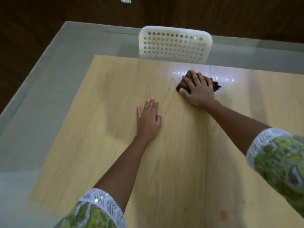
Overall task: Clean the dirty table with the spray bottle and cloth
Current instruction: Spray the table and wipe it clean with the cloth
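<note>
A light wooden table (102, 129) fills most of the view. My right hand (198, 89) presses flat on a dark cloth (182, 84) near the table's far edge, and the cloth's corners stick out on both sides of my fingers. A wet shine lies on the wood just beyond the cloth. My left hand (148, 120) rests palm down on the bare wood in the middle, fingers together, holding nothing. No spray bottle is in view.
A white perforated chair back (174, 44) stands against the far edge of the table. A seam (208, 129) runs down the tabletop. A small orange mark (223, 214) sits near the front right. Grey floor lies to the left.
</note>
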